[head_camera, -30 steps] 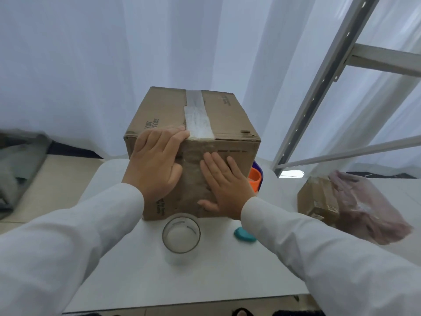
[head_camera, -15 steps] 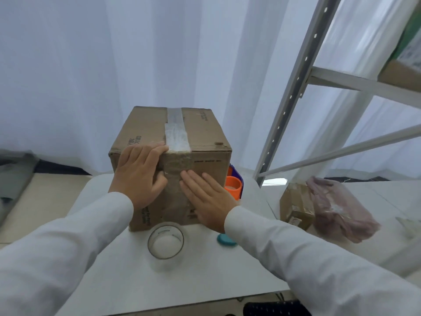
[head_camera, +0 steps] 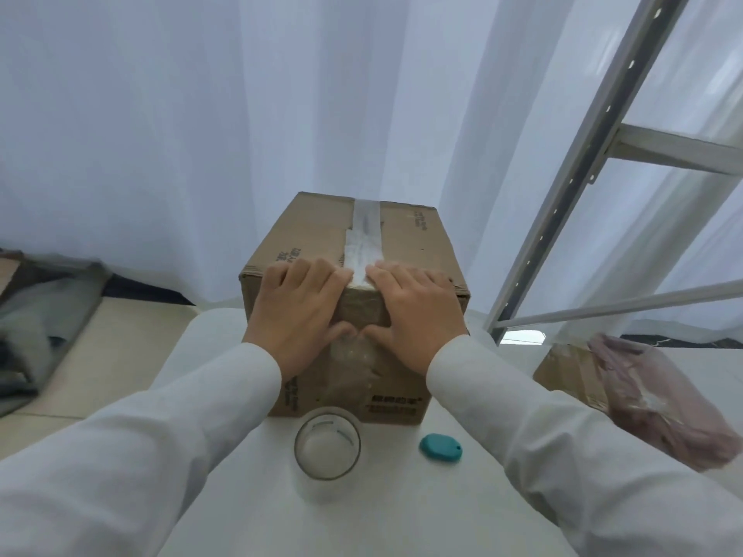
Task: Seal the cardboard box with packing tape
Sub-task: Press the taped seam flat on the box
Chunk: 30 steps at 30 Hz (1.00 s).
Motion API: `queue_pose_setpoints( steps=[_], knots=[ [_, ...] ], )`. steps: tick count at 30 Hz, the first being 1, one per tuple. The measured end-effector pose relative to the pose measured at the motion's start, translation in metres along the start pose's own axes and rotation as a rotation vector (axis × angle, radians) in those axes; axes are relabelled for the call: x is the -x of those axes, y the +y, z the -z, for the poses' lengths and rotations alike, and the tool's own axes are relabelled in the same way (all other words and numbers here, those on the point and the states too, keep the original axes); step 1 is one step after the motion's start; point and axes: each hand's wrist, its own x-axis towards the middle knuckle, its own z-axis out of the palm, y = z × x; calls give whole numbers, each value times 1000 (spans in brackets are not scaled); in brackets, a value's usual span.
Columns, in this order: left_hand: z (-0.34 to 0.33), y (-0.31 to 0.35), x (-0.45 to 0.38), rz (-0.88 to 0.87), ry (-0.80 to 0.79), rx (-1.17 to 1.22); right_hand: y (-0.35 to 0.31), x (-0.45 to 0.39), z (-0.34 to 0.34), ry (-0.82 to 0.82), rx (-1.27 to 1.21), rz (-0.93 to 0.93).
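Note:
A brown cardboard box (head_camera: 418, 243) stands on the white table (head_camera: 249, 496), its top flaps closed. A strip of clear packing tape (head_camera: 364, 235) runs along the top seam and down over the near face. My left hand (head_camera: 299, 315) lies flat on the box's near top edge, left of the tape. My right hand (head_camera: 418, 315) lies flat on the same edge, right of the tape. The fingers of both hands reach onto the top, and the thumbs press the near face on the tape. A clear roll of tape (head_camera: 327, 444) stands on the table just in front of the box.
A small teal object (head_camera: 440, 447) lies on the table right of the roll. A small cardboard box (head_camera: 571, 371) and a pink plastic-wrapped bundle (head_camera: 659, 404) sit at the right. A grey metal shelf frame (head_camera: 579, 186) rises behind right. White curtains hang behind.
My right hand has moved up from the box's near face to its top edge beside the tape. The left hand stays on the edge. My view has shifted.

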Motion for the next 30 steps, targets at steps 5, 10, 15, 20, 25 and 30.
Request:
queue_pose_setpoints(
  steps=[5, 10, 15, 20, 25, 30],
  knots=[
    [2, 0, -3, 0, -6, 18, -4, 2, 5, -54, -25, -37],
    [-1, -2, 1, 30, 17, 72, 2, -15, 41, -298, -369, -88],
    [-4, -1, 4, 44, 40, 83, 2, -54, 36, -600, -321, -58],
    [-8, -2, 3, 41, 76, 86, 2, -88, 19, -636, -286, -97],
    [-8, -1, 4, 33, 93, 83, 6, -109, -4, -587, -317, -176],
    [-5, 1, 4, 49, 39, 48, -5, -118, -12, -594, -260, -186]
  ],
)
